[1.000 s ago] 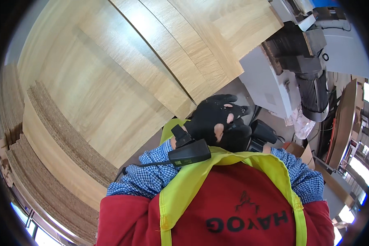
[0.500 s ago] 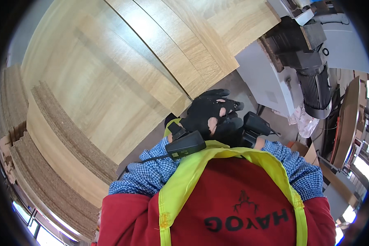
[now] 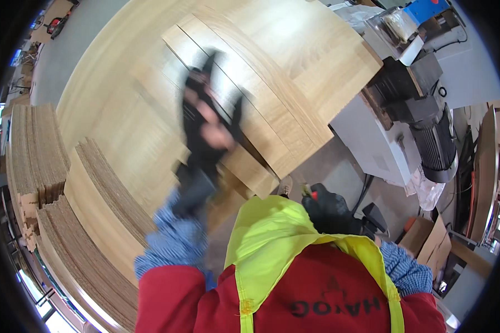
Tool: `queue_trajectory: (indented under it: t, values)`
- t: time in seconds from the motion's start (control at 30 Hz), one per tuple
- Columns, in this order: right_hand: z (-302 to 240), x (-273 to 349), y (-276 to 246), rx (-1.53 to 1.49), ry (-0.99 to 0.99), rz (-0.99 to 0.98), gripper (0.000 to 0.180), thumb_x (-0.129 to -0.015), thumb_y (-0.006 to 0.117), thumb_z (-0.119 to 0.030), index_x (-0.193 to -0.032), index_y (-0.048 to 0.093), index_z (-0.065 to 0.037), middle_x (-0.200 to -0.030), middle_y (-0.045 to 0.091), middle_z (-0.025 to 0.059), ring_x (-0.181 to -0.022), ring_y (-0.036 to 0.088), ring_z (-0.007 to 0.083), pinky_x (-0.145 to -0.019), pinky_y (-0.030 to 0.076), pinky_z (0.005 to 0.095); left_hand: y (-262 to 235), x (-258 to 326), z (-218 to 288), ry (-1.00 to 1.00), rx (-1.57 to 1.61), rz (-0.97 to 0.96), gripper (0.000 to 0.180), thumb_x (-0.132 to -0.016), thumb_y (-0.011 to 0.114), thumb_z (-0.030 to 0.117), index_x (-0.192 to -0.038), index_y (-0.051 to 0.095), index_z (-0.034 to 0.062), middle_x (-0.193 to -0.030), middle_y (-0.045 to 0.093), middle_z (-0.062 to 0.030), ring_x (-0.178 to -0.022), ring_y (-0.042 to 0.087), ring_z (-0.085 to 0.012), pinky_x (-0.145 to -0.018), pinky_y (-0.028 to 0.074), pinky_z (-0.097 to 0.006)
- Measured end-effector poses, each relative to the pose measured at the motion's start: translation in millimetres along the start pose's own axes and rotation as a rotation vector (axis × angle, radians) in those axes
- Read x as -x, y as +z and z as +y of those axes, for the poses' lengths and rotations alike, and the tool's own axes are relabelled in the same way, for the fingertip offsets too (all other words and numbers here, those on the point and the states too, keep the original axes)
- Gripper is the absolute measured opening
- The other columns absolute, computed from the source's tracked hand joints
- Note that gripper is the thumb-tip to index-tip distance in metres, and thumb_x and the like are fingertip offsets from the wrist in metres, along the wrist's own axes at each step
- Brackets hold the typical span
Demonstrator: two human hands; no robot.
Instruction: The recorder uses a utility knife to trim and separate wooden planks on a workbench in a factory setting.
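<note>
Hands apart: gloved left hand [image 3: 205,125], blurred, grip unclear, reaching over stacked oak-laminate planks [image 3: 244,111]; right hand [image 3: 328,208] low, grip unclear; nothing lifted yet.

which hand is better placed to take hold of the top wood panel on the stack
Left, most likely. The left hand, gloved and motion-blurred, is stretched out over the light wood panels on the stack. The right hand sits low against the yellow vest, off the panels, beside the grey machine.
</note>
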State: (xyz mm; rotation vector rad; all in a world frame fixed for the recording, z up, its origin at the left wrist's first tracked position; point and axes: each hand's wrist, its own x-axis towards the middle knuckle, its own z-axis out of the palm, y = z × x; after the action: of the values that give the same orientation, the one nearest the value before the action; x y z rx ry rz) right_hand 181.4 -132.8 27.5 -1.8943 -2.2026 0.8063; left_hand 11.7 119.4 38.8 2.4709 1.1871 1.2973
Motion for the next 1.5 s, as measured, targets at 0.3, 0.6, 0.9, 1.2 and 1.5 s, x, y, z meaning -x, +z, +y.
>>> queue_trajectory:
  t: [0.3, 0.6, 0.9, 1.2, 1.5]
  values:
    - [-20, -55, -31, -0.632, 0.202, 0.2, 0.021, -0.084, 0.056, -0.003, -0.106, 0.057, -0.003, -0.086, 0.056, 0.0149, -0.077, 0.058, 0.0308, -0.069, 0.047, 0.0366, 47, -135, -254, -0.505, 0.16, -0.53, 0.097, -0.075, 0.082, 0.036, -0.145, 0.028, -0.006, -0.143, 0.041, -0.0192, -0.133, 0.038, -0.0255, -0.106, 0.035, -0.029]
    - [-14, -69, -29, -0.367, 0.132, 0.259, 0.02, -0.082, 0.055, 0.004, -0.101, 0.054, -0.001, -0.082, 0.052, 0.0169, -0.071, 0.06, 0.0305, -0.061, 0.05, 0.038, 25, -145, -288, -0.498, 0.446, -0.874, 0.076, -0.082, 0.077, 0.016, -0.143, 0.036, -0.0023, -0.126, 0.057, -0.0118, -0.118, 0.055, -0.0204, -0.1, 0.04, -0.029]
    - [-1, -45, -50, 0.005, 0.266, 0.117, 0.013, -0.086, 0.06, -0.017, -0.087, 0.05, -0.009, -0.055, 0.053, 0.011, -0.05, 0.058, 0.0306, -0.046, 0.045, 0.0408, -17, -125, -198, -0.311, -0.031, -0.538, 0.063, -0.086, 0.073, 0.023, -0.139, 0.047, 0.0025, -0.141, 0.049, -0.0124, -0.125, 0.048, -0.0183, -0.102, 0.039, -0.028]
    - [32, -34, -20, -0.494, -0.111, 0.417, 0.029, -0.087, 0.062, -0.008, -0.115, 0.059, -0.004, -0.096, 0.064, 0.0082, -0.088, 0.065, 0.0192, -0.073, 0.052, 0.0291, 41, 50, 109, 0.175, 0.927, -0.55, 0.027, -0.08, 0.069, 0.031, -0.1, 0.07, 0.0127, -0.102, 0.065, -0.0138, -0.105, 0.06, -0.0299, -0.101, 0.041, -0.046]
    - [42, -22, 13, -1.048, 0.085, 0.258, 0.025, -0.089, 0.06, -0.004, -0.114, 0.059, -0.007, -0.112, 0.062, 0.0087, -0.107, 0.059, 0.0208, -0.091, 0.048, 0.0334, 68, 80, 110, 0.196, 0.917, -0.618, 0.043, -0.078, 0.073, 0.029, -0.112, 0.067, 0.0045, -0.096, 0.069, -0.012, -0.091, 0.066, -0.029, -0.098, 0.046, -0.043]
